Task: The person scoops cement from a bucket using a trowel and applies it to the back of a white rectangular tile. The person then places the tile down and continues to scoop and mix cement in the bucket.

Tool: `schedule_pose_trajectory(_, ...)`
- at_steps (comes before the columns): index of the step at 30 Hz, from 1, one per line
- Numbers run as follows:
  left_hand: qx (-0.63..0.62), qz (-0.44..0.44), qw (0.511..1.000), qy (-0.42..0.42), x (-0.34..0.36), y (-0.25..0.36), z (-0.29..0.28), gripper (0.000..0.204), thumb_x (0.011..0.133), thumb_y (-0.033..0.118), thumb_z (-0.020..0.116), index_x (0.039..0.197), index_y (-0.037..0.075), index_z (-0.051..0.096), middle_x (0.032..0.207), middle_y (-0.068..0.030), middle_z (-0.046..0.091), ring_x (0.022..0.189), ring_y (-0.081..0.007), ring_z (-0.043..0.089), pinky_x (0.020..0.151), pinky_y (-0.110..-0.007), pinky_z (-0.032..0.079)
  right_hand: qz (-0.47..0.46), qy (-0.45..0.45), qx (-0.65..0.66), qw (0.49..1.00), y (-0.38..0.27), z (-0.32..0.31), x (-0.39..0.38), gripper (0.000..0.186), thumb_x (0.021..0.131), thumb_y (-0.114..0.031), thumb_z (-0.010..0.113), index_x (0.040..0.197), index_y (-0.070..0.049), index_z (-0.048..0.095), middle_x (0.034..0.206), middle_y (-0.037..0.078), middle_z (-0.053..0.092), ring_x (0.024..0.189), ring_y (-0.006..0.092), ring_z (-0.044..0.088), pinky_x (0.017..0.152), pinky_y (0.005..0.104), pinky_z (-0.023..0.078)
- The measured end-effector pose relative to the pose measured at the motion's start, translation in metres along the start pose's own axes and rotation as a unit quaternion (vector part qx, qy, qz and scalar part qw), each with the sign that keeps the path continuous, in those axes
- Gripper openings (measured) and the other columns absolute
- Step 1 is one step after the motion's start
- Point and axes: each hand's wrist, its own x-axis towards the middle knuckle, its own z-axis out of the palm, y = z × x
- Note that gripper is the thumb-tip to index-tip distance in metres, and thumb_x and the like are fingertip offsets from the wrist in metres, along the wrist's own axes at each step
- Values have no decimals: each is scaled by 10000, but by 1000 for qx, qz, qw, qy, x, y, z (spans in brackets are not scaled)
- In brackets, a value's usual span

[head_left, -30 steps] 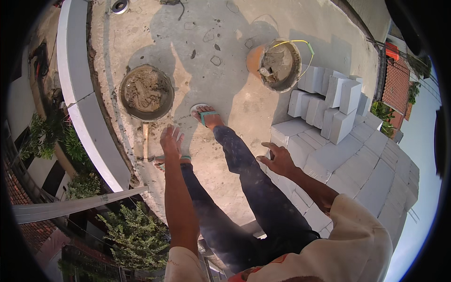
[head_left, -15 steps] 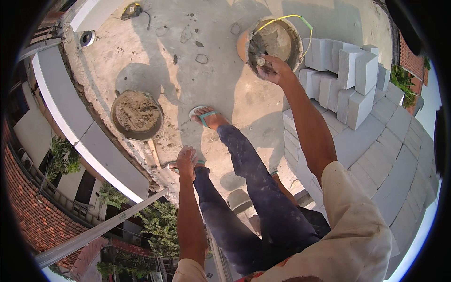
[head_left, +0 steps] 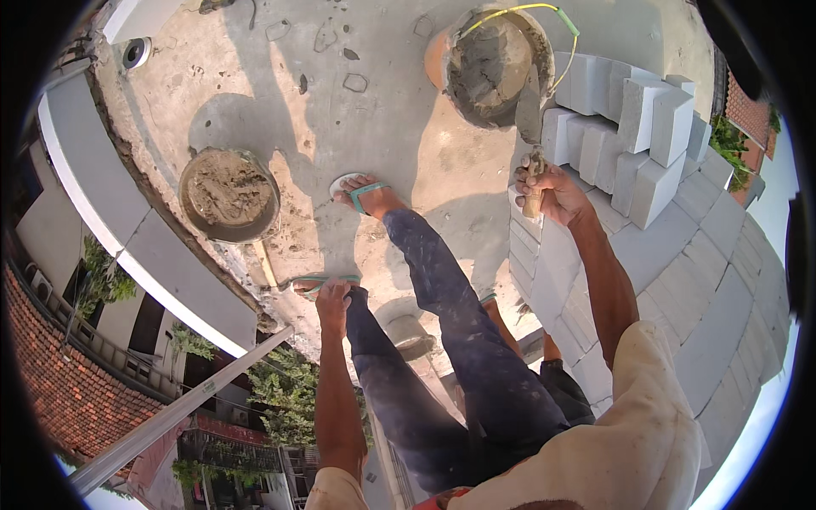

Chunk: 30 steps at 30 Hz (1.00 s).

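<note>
R hand gripping trowel by its handle, upper right of ctr; blade overlaps bucket rim in view, contact unclear. L hand loosely curled, left of ctr just below mid-frame; can't tell if anything's in it. Risks: wrist tips, any mix on blade slides off; blade swings R, chips block edge. Mat'ls: tan rounded handle, flat grey blade, smeary grey-brown mortar, pale matte square-cut block.
</note>
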Motion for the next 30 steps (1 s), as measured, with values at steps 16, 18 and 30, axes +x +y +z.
schedule_pose_trajectory(16, -479, 108, 870, 44, 63, 105, -12, 979, 1064, 470, 567, 1663, 42, -77, 1730, -242, 87, 1597, -393, 202, 1276, -569, 285, 115, 295, -394, 863, 124, -57, -17, 317, 1018, -382, 674, 991, -108, 516, 558, -18, 441, 386, 110, 408, 347, 325, 373)
schedule_pose_trajectory(18, -519, 122, 846, 1, 73, 113, -24, 1006, 1065, 500, 545, 1660, 40, -123, 1743, -223, 64, 1613, -388, 140, 1281, -583, 255, 120, 282, -350, 885, 144, -59, -61, 336, 1012, -392, 689, 941, -129, 492, 538, -42, 403, 378, 89, 392, 338, 301, 357)
schedule_pose_trajectory(30, -704, 168, 690, -4, 37, 179, -32, 470, 1092, 436, 515, 1346, 43, 470, 1177, -78, 573, 1070, -235, 637, 1139, -604, 406, 266, 222, -465, 815, 166, -40, -196, 541, 855, -93, 807, 1341, -20, 580, 596, -21, 436, 426, 104, 426, 392, 317, 364)
